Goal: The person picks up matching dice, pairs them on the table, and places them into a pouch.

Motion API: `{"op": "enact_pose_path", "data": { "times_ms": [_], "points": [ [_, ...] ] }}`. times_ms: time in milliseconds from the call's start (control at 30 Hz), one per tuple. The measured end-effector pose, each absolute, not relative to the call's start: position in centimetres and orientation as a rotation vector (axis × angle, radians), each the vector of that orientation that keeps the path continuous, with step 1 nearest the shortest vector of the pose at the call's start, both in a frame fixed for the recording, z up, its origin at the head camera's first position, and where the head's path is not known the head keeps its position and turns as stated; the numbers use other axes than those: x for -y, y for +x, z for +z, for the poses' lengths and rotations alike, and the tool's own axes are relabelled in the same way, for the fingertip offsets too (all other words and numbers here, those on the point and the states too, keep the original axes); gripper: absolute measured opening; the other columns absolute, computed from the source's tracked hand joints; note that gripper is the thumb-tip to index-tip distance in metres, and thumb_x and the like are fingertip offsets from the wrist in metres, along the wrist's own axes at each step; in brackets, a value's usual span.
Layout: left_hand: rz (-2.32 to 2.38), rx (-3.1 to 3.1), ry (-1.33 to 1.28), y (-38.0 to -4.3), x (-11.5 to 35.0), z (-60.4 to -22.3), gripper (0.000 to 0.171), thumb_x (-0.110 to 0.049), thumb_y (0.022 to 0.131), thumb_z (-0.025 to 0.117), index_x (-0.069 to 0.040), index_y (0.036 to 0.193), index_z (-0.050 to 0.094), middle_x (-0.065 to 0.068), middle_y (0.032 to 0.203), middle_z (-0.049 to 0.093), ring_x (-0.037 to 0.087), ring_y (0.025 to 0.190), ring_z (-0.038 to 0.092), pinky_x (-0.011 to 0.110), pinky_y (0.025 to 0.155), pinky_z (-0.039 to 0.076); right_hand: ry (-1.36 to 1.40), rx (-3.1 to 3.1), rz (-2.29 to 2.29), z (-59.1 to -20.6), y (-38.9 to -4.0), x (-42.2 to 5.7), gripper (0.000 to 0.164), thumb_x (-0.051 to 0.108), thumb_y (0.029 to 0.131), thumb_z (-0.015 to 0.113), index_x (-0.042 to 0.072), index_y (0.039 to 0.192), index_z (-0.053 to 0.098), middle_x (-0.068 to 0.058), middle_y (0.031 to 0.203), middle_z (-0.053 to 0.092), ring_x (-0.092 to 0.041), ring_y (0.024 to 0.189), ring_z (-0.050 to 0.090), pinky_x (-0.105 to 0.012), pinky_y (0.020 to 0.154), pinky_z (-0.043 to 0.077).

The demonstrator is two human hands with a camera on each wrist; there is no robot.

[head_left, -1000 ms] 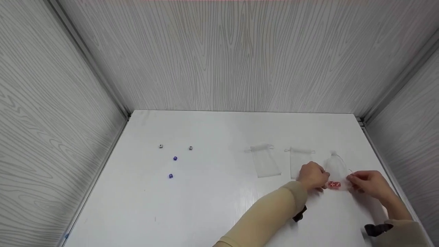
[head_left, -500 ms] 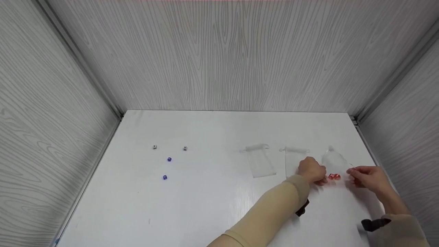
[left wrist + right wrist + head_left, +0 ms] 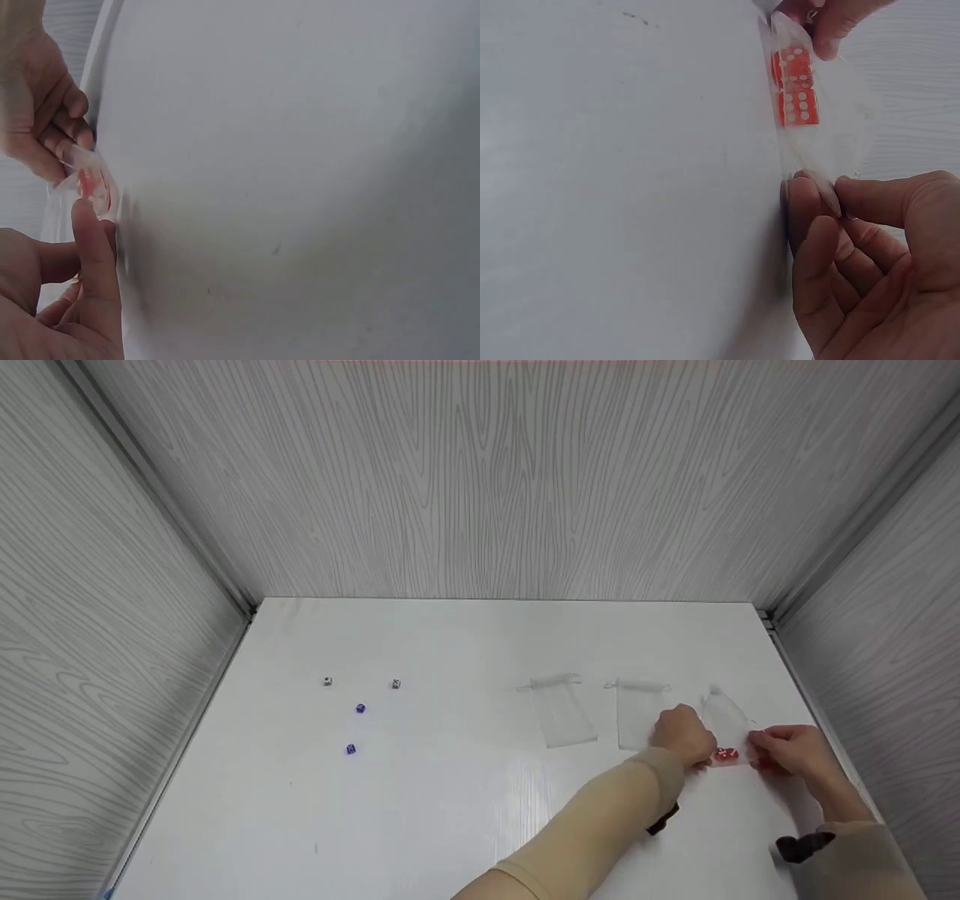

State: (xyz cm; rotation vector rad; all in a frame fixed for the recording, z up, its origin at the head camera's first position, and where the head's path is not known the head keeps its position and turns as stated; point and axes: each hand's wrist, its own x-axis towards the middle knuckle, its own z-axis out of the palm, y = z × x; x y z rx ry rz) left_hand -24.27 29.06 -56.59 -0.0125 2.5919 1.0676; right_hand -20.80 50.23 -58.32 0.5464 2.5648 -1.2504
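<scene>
Both hands are on the sheer pouch at the right side of the desk. The left hand pinches one bottom corner, the right hand pinches the other, each grip closed on the thin fabric. Two red dice sit stacked inside, near the left fingers. To do this well, I'd say keep the pinches on the fabric edge alone, clear of the dice, and hold the two sides level so they don't slide.

The pouch is see-through white mesh, soft and limp, lying flat with its gathered neck pointing away. The dice glow red with white pips through it.

Two more pouches lie flat just to the left. Far left, two blue dice and two pale dice sit loose.
</scene>
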Motion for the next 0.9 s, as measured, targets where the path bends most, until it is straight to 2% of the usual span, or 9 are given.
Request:
{"op": "enact_pose_path", "data": {
  "times_ms": [133,400,567,733,833,900],
  "points": [
    [1.089,-2.583,-0.042,-24.6,-29.1,-56.3,0.023,-0.022,0.093,0.082,-0.017,0.073,0.072,-0.004,0.055,0.069,0.013,0.052,0.064,0.024,0.056,0.049,0.597,-2.574,-1.231,-58.5,-20.9,-50.0,0.034,0.033,0.112,0.066,0.005,0.099,0.081,0.009,0.071,0.073,-0.006,0.068,0.068,-0.027,0.063,0.059],
    [1.010,-2.672,-0.014,-25.7,-29.7,-56.6,0.012,-0.021,0.087,0.085,-0.018,0.086,0.074,-0.002,0.085,0.077,0.013,0.071,0.064,0.028,0.064,0.055,0.659,-2.557,-1.308,-58.9,-21.7,-49.3,0.039,0.033,0.111,0.069,-0.006,0.116,0.076,0.007,0.071,0.075,-0.006,0.066,0.070,-0.026,0.063,0.061],
    [1.020,-2.669,0.001,-25.9,-29.6,-56.5,0.011,-0.021,0.091,0.083,-0.018,0.085,0.074,-0.002,0.085,0.077,0.013,0.071,0.066,0.029,0.064,0.056,0.655,-2.586,-1.310,-58.7,-21.9,-49.0,0.044,0.033,0.112,0.068,-0.009,0.123,0.073,0.008,0.072,0.075,-0.006,0.066,0.070,-0.026,0.062,0.061],
    [1.059,-2.648,0.052,-26.1,-29.6,-56.8,0.019,-0.023,0.094,0.083,-0.017,0.079,0.073,-0.003,0.083,0.075,0.012,0.070,0.064,0.027,0.065,0.055,0.665,-2.616,-1.339,-58.7,-21.8,-49.0,0.046,0.030,0.111,0.069,-0.012,0.129,0.070,0.010,0.073,0.076,-0.005,0.066,0.071,-0.026,0.062,0.061],
    [1.025,-2.660,0.133,-26.3,-29.5,-57.0,0.023,-0.029,0.098,0.082,-0.017,0.080,0.075,-0.005,0.081,0.074,0.011,0.070,0.060,0.027,0.065,0.053,0.639,-2.613,-1.330,-58.5,-21.6,-49.3,0.057,0.036,0.110,0.070,-0.014,0.139,0.066,0.013,0.079,0.077,-0.002,0.071,0.074,-0.026,0.066,0.062],
    [0.953,-2.698,0.208,-26.4,-29.1,-56.7,0.025,-0.036,0.101,0.082,-0.019,0.085,0.077,-0.006,0.082,0.073,0.010,0.070,0.059,0.027,0.066,0.052,0.627,-2.617,-1.292,-58.1,-21.4,-49.6,0.070,0.045,0.110,0.069,-0.012,0.148,0.061,0.007,0.091,0.082,-0.001,0.075,0.075,-0.026,0.069,0.062]
  ]
}}
